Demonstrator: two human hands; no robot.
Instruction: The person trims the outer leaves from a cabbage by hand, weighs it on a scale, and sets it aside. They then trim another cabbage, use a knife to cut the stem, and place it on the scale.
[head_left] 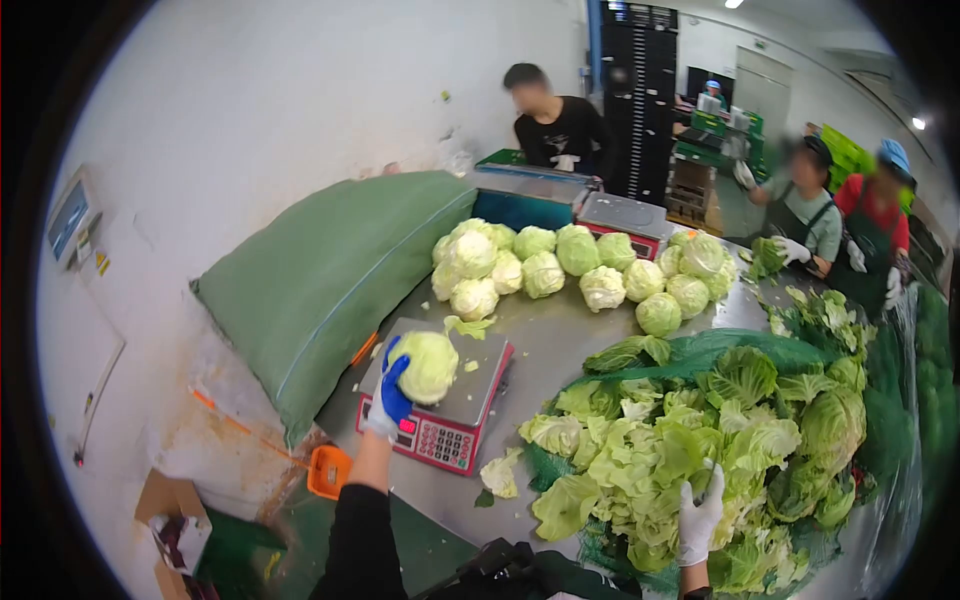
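My left hand (393,392), in a blue glove, curls round the side of a pale green cabbage (430,366) over the steel plate of a red weighing scale (447,442). A loose leaf (470,326) lies at the plate's far edge, with small scraps near it. In a white glove, my right hand (700,515) has its fingers apart at the near side of a heap of loose cabbage leaves (660,440). Green netting (740,345) lies around and under that heap.
Trimmed cabbages (558,250) are grouped across the table's far side, near a second scale (622,215). A big green sack (330,270) leans along the left. One person (555,130) stands at the far end; two co-workers (805,200) stand at the right, one touching leaves.
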